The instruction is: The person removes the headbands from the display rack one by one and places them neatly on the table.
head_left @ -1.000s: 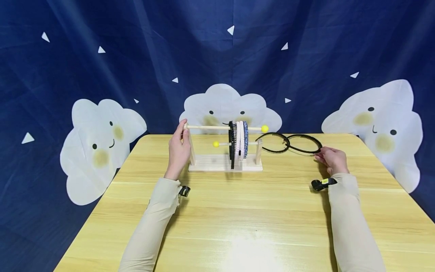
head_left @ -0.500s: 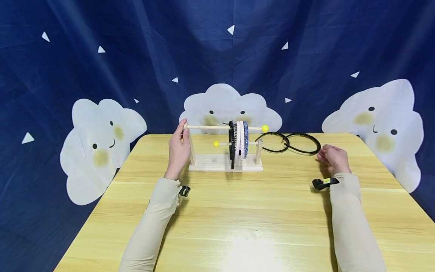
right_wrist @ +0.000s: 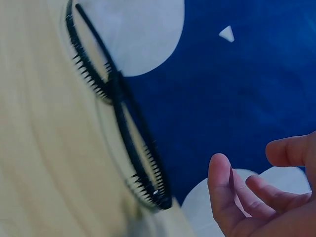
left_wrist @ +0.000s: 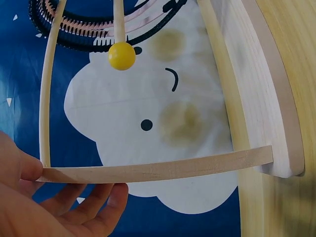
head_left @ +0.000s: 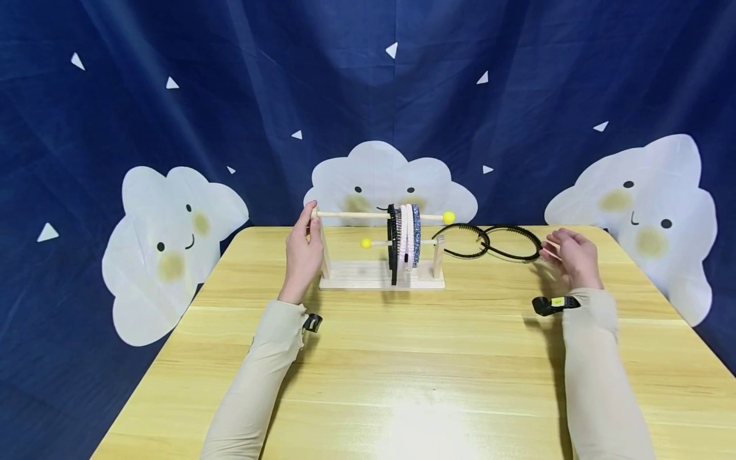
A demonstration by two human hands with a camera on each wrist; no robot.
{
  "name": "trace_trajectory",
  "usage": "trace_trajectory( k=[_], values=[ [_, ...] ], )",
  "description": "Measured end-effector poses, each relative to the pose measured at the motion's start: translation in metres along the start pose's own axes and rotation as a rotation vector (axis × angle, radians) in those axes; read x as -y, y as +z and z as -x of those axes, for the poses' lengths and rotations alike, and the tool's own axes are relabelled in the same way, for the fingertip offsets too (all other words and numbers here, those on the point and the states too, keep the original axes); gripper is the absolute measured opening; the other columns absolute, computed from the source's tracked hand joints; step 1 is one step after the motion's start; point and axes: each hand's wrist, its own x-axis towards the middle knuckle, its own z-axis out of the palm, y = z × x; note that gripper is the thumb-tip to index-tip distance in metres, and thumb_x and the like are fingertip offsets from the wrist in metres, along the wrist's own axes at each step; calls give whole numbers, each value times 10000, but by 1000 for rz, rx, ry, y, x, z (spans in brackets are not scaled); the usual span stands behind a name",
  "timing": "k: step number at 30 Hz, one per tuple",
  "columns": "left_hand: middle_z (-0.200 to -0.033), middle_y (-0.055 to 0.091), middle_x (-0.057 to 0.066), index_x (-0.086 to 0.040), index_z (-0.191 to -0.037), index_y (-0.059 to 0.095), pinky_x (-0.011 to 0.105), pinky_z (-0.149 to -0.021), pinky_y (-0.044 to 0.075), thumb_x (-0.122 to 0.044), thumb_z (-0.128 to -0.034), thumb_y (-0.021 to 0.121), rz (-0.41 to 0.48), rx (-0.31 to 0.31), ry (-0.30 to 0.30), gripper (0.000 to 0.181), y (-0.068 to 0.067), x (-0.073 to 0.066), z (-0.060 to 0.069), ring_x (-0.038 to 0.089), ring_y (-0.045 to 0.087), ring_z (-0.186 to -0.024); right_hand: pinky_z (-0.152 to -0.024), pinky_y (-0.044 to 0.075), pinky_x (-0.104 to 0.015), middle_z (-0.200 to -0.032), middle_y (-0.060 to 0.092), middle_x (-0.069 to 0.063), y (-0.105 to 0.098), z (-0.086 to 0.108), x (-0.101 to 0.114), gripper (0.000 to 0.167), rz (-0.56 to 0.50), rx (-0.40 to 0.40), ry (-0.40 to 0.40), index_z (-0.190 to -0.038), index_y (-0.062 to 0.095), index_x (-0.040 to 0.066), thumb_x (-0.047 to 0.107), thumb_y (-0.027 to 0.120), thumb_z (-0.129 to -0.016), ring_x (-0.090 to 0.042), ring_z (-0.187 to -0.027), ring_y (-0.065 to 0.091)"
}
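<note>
A wooden headband stand [head_left: 351,276] sits at mid table with two rods ending in yellow balls. My left hand [head_left: 303,252] holds the top of its left post [left_wrist: 158,171], thumb on one side and fingers on the other. Black, pale pink and blue glittery headbands [head_left: 416,236] hang together on the rods. To the right of the stand, two black toothed headbands lie overlapping: the left one [head_left: 468,257] and the right one [head_left: 520,258]. Just beside the right one, apart from it, my right hand [head_left: 575,259] is raised with fingers loosely bent and holding nothing.
The pale wooden table [head_left: 431,358] ends at a back edge close behind the stand. A dark blue curtain [head_left: 264,76] with white clouds hangs beyond. The stand's lower yellow ball [left_wrist: 122,56] faces my left hand.
My right hand has let go of the right black headband and moved a little up and to the right, its fingers spreading. The left hand and the stand stay put.
</note>
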Motion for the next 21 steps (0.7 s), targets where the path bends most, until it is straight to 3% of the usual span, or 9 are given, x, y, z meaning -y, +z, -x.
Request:
trace_trajectory(
  k=[14, 21],
  values=[
    [-1532, 513, 110, -215, -1552, 461, 480, -1019, 510, -239, -1118, 416, 2, 8, -8, 437, 0, 0, 0, 323, 553, -1327, -651, 605, -243, -943, 631, 5, 21, 22, 30, 250, -72, 28, -149, -1214, 478, 130, 92, 613, -1007, -104, -706, 705],
    [-1527, 518, 113, -204, -1550, 463, 477, -1052, 488, -235, -1119, 415, -1, 2, -1, 436, 0, 0, 0, 311, 548, -1330, -641, 605, -253, -972, 625, -33, 35, 38, 44, 316, -103, 81, -233, -1245, 508, 138, 82, 669, -979, -121, -721, 711]
  ],
)
